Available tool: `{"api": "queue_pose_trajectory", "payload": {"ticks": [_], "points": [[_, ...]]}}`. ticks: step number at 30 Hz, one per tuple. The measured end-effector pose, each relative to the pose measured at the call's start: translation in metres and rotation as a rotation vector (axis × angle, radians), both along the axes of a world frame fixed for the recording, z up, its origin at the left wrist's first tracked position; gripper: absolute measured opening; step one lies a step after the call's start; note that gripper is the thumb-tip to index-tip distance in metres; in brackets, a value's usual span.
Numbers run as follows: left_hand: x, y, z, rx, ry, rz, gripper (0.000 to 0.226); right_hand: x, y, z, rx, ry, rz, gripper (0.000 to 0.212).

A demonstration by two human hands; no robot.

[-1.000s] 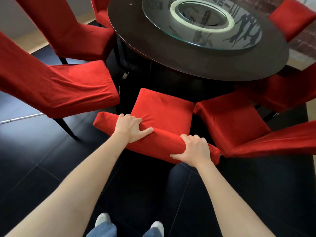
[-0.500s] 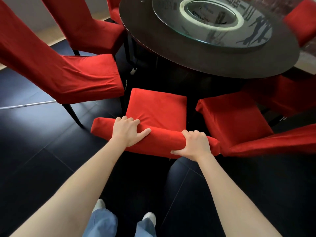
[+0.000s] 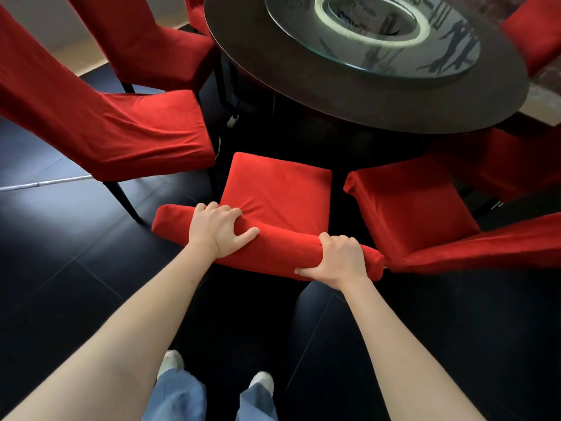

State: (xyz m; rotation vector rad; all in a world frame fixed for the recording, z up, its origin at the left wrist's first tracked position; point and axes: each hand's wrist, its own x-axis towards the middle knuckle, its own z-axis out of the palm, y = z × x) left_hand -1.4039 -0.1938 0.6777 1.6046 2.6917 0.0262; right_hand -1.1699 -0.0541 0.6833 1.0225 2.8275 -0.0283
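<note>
While both arms are reaching forward, reading from the left: the left chair (image 3: pixel 121 132) is sitting angled, and its seat corner is coming near the front-left corner of the middle chair (image 3: pixel 279 189), though the two are apart. The left grip (image 3: pixel 217 229) is lying over the top rail (image 3: pixel 279 247) left of centre, with fingers curling over the far side and the thumb stretching along the near face, so it is holding the rail, not spread wide. The middle chair is standing on the dark floor (image 3: pixel 76 284) between its two neighbours, with its seat pointing at the round table (image 3: pixel 303 95). The right grip (image 3: pixel 340 259) is wrapping the rail near its right end, fingers over the top and thumb along the near face, clamping firmly. The rail's right end is sitting just beside the right chair (image 3: pixel 406 208); whether they are touching, I cannot tell. My read is that the chair is being shifted at the table, but the direction isn't readable from this. Risks as I'm judging them: the red cover (image 3: pixel 258 268) is wrinkling under the left fingers, so loose fabric may be sliding on the frame and costing control. The left grip is sitting further inboard than the right, so uneven force could be yawing the chair into the right chair's back. Any drift left is closing the gap to the left chair's seat. The legs are hidden under the seat, so dragging may be scraping the floor, and the shoes (image 3: pixel 171 361) are standing close behind.
</note>
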Motion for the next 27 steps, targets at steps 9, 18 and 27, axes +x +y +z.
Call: {"api": "queue_pose_trajectory", "payload": {"ticks": [9, 18, 27], "points": [[-0.005, 0.018, 0.002, 0.008, 0.002, 0.005, 0.088, -0.008, 0.019, 0.008, 0.030, -0.061, 0.052, 0.081], [-0.008, 0.024, -0.002, -0.002, -0.005, 0.002, 0.087, -0.008, 0.019, 0.003, 0.020, -0.011, -0.026, 0.082], [-0.006, 0.021, 0.000, -0.067, -0.006, 0.020, 0.090, -0.014, 0.017, 0.015, -0.081, -0.098, -0.100, 0.091]]}}
